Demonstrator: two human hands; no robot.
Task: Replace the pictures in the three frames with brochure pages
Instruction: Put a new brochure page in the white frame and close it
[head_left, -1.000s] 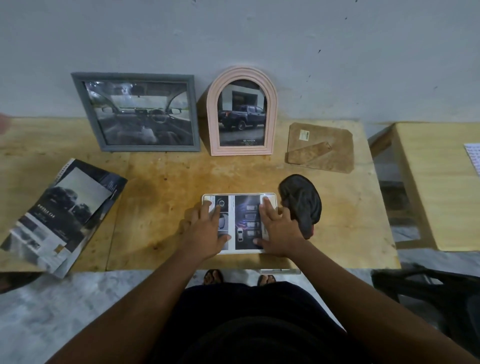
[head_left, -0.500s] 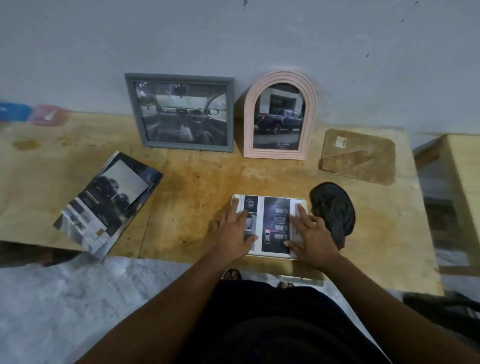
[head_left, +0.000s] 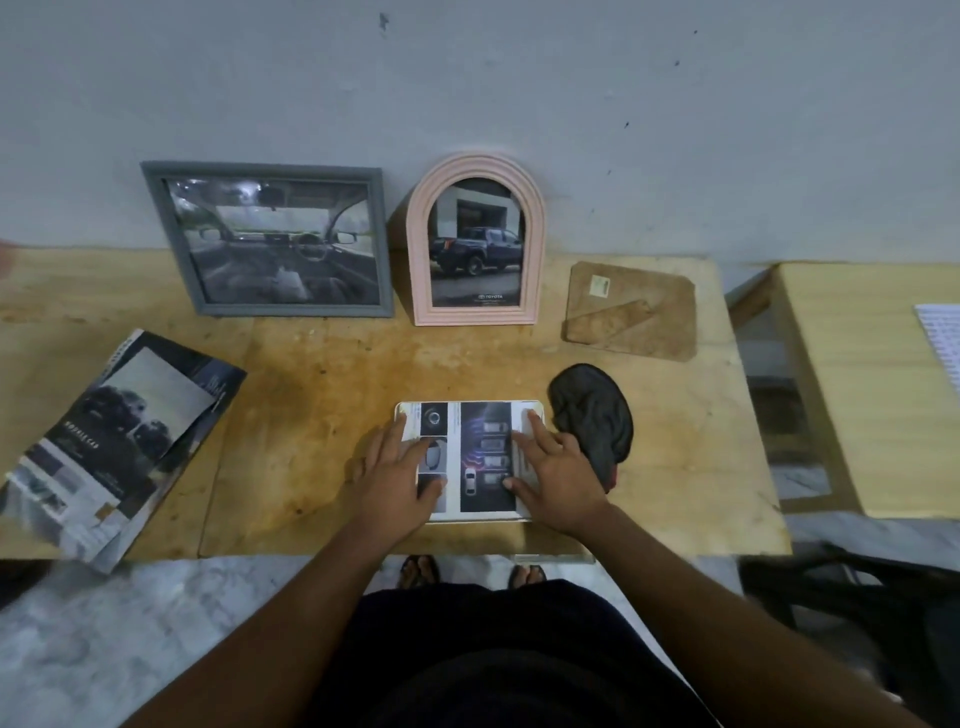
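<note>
Both hands lie flat on a cut brochure page (head_left: 485, 457) that sits inside a white frame (head_left: 467, 518), which lies on its face at the near middle of the wooden table (head_left: 311, 415). The left hand (head_left: 397, 478) covers the page's left side with its fingers straight and slightly spread, the thumb resting on the paper. The right hand (head_left: 558, 475) presses the right side, fingers extended toward the far right corner and thumb flat near the middle; neither hand curls round anything. The page shows small car diagrams on dark panels. Just right of the white frame, touching the right hand's edge, is a crumpled dark cloth (head_left: 592, 415). Farther back on the right a brown backing board (head_left: 631, 312) with its folded stand lies flat. Against the wall (head_left: 519, 78) lean a grey rectangular frame (head_left: 296, 310) holding a car-interior picture and, just right of it, a pink arched frame (head_left: 417, 260) holding a pickup-truck picture. The opened brochure (head_left: 119, 447) lies at the near left, hanging over the table's edge. A second table (head_left: 852, 389) stands apart on the right, with a printed sheet (head_left: 943, 343) on it.
</note>
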